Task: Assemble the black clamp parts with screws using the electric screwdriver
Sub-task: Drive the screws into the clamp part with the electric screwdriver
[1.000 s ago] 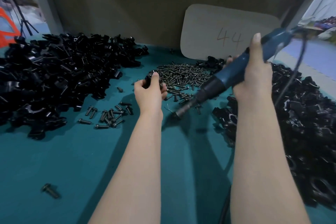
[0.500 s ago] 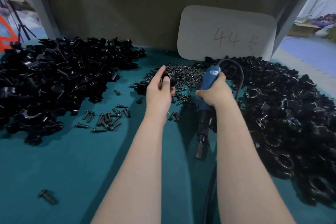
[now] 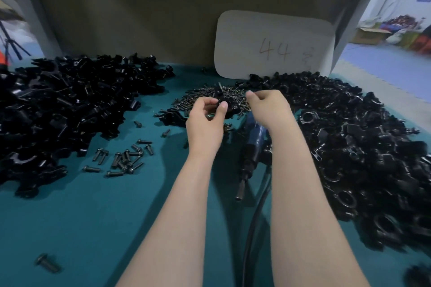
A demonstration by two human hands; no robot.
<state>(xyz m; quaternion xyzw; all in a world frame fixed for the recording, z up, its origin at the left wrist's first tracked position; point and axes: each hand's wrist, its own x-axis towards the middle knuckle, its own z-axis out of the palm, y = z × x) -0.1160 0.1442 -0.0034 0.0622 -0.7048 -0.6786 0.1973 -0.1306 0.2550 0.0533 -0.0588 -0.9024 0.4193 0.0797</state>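
A person's left hand [image 3: 205,121] is gripping a black clamp part [image 3: 231,109], thumb and curled fingers closing around it at the near edge of the screw pile [image 3: 210,93]. The right hand [image 3: 268,107] is hovering just beside it, fingers curled inward. Whether it is pinching a screw cannot be told.

The electric screwdriver [image 3: 253,144] is lying loose on the teal surface [image 3: 93,216] directly beneath the right wrist. Its long axis is pointing toward the person, bit end nearest the body, so the right hand is the nearer one for picking it up.

A left heap of black parts [image 3: 70,105] and a right heap of black parts [image 3: 349,142] are flanking the work area, with loose screws [image 3: 123,157] scattering between. A white card [image 3: 275,42] marked 44 is leaning against the brown back wall.
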